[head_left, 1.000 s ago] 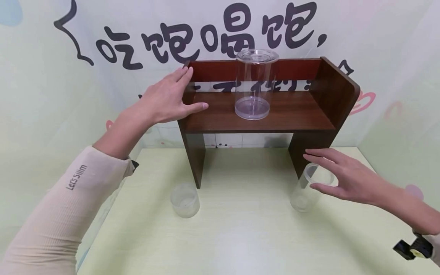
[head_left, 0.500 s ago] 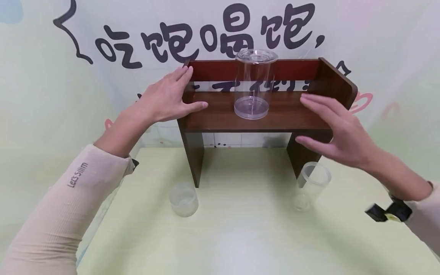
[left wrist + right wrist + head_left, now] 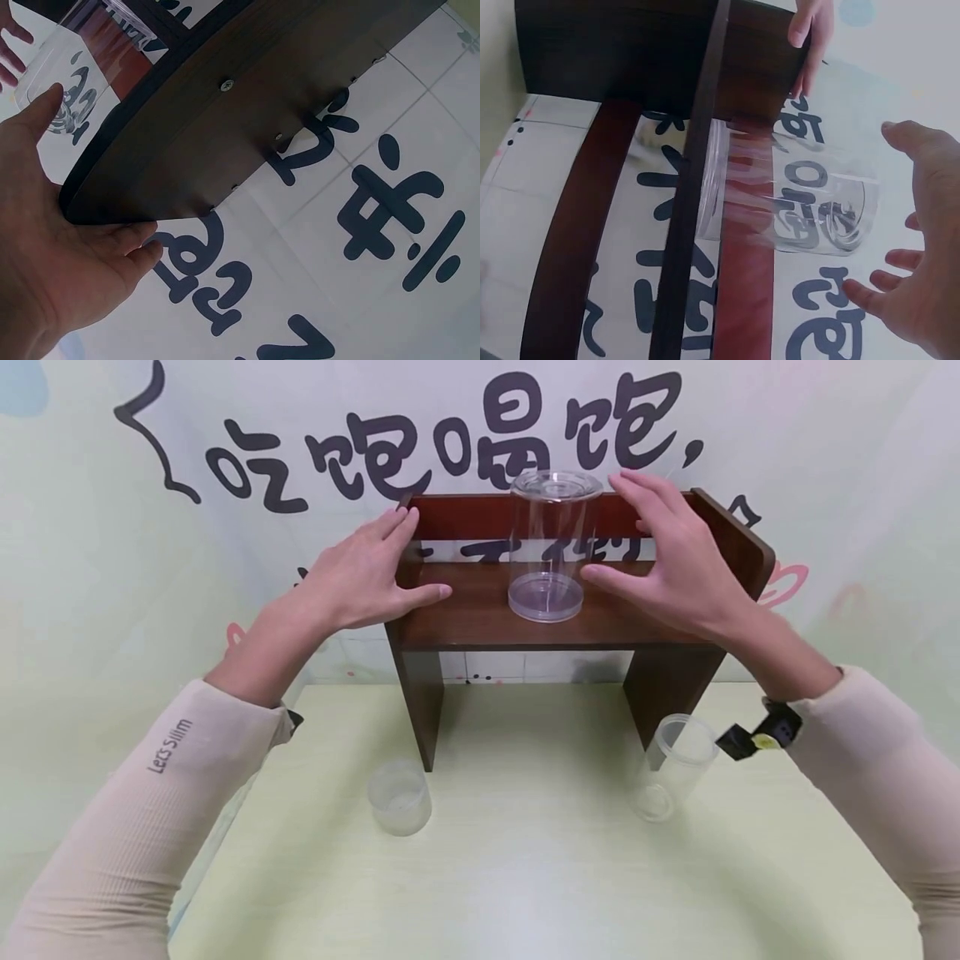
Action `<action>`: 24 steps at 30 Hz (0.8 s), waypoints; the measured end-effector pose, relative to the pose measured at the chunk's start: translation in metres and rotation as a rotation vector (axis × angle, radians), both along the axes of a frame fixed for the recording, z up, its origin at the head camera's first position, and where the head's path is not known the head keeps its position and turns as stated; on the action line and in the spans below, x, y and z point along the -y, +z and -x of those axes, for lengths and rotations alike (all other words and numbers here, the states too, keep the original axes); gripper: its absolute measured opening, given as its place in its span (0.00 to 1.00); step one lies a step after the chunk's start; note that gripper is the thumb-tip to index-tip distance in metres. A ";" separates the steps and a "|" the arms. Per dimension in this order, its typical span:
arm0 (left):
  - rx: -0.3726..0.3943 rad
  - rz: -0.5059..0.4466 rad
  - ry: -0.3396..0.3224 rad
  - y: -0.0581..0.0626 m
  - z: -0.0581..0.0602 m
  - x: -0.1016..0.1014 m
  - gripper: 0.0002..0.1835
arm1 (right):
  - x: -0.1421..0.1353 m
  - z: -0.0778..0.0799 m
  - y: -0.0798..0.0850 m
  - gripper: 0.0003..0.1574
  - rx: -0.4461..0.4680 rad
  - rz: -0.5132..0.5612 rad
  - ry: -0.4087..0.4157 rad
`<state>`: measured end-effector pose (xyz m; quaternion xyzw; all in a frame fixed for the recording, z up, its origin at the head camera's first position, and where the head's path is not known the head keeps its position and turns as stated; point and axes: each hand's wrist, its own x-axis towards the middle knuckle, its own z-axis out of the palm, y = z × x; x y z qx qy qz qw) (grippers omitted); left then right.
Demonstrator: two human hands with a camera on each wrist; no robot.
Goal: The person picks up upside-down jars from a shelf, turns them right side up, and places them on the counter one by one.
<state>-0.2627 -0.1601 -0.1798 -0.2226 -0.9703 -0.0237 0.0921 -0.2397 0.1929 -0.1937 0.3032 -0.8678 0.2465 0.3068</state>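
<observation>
A tall clear jar (image 3: 551,547) stands on the upper board of a dark brown desktop shelf (image 3: 465,625). My left hand (image 3: 360,572) rests at the shelf's left side panel, its fingers extended and thumb spread inward over the board. In the left wrist view the palm lies against the front edge of that panel (image 3: 176,142). To the right of the jar hovers my right hand (image 3: 678,556), thumb and fingers apart and nothing held. The right wrist view shows a gap between those fingers and the jar (image 3: 799,191).
A short translucent cup (image 3: 400,797) stands on the pale table (image 3: 510,860) by the shelf's left leg. A taller clear container (image 3: 675,764) is beside the right leg. Behind the shelf hangs a white backdrop with large dark lettering (image 3: 513,402); a red strip (image 3: 465,516) spans the shelf's back.
My right hand has risen from over the clear container at the right leg, moving up and leftward to beside the jar. The left hand stays at the side panel.
</observation>
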 end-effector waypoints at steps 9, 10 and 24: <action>0.003 0.000 -0.004 -0.002 0.000 0.000 0.57 | 0.022 0.027 0.002 0.54 0.028 -0.007 -0.035; 0.002 -0.001 -0.004 -0.002 0.000 0.000 0.57 | 0.023 0.029 0.003 0.54 0.028 -0.009 -0.039; -0.007 -0.011 0.000 -0.002 0.002 0.000 0.57 | 0.041 0.050 0.001 0.46 0.028 0.031 -0.046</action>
